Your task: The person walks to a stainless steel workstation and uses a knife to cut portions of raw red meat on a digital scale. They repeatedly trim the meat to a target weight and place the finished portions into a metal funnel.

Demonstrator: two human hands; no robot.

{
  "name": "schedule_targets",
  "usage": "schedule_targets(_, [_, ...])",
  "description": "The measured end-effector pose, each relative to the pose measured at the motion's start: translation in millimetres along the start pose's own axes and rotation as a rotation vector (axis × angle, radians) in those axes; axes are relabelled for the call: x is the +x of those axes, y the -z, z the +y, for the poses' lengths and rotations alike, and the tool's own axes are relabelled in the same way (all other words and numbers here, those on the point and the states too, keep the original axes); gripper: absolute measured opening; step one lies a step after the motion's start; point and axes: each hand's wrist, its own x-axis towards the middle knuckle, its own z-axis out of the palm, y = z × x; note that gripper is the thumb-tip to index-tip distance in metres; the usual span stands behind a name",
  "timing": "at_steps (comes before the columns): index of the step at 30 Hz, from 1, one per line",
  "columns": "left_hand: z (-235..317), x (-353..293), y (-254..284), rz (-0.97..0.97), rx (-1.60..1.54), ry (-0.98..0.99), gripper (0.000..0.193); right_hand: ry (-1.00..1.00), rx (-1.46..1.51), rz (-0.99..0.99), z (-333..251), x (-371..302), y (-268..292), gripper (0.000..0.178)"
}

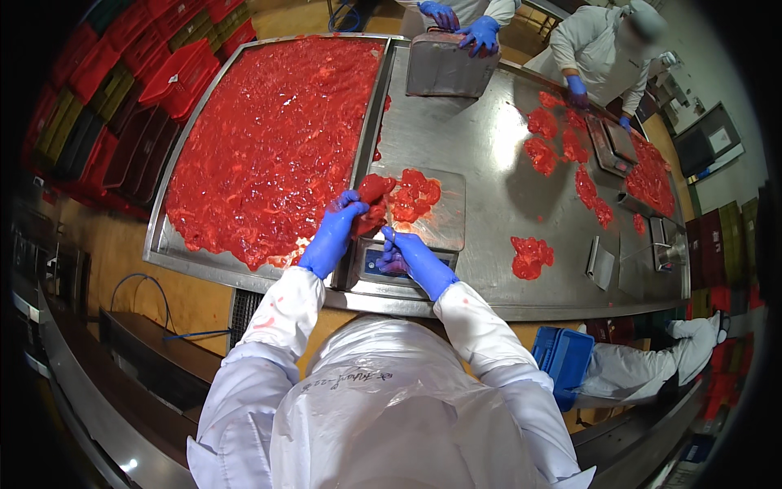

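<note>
My left hand (332, 234), in a blue glove, grips a piece of red marinated meat (374, 194) at the inner edge of the large steel tray (356, 163). Just to its right, my right hand (414, 257), also gloved in blue, has its fingers closed beside that meat. A thin light sliver shows at its fingertips, but I cannot make out what it is. Both hands are over the near side of a bench scale (448, 232). More red meat (417, 196) lies on the scale's steel plate. A mass of wet red meat (273, 147) fills the tray.
Loose meat (531, 257) lies on the steel table (481, 187) to the right. Across it, a co-worker's gloved hands (479, 34) hold a grey bin (448, 69). Another person (603, 49) works beside a second scale (611, 145). Red crates (183, 77) are stacked at left.
</note>
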Motion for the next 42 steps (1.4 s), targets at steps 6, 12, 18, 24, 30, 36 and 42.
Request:
schedule_targets(6, [5.6,-8.9,1.0,0.033,-0.004,0.032,0.016,-0.091,-0.083,-0.095,1.6,-43.0,3.1,0.048])
schedule_targets(12, [11.3,-13.8,-8.2,-0.091,0.208,0.134,0.023,0.054,0.064,-0.059,-17.1,3.5,1.5,0.043])
schedule_targets(18, [8.3,-11.5,13.5,-0.034,0.157,0.099,0.023,-0.036,0.004,-0.041,-7.4,-40.2,5.9,0.042])
schedule_targets(24, [30.3,-19.3,-14.3,-0.09,0.157,0.162,0.023,0.06,0.155,-0.078,-26.4,9.0,-0.1,0.046])
schedule_targets(30, [72.0,-26.8,-35.1,-0.148,0.288,0.049,0.015,0.101,0.16,0.034,-7.3,-9.5,29.5,0.042])
schedule_targets(36, [76.8,-5.7,-64.7,-0.172,-0.049,-0.053,0.021,0.033,0.007,-0.057,11.5,-46.1,40.3,0.053])
schedule_targets(42, [78.1,1.8,-50.5,-0.214,-0.111,-0.138,0.029,0.058,0.091,-0.07,-9.4,-81.4,45.2,0.06])
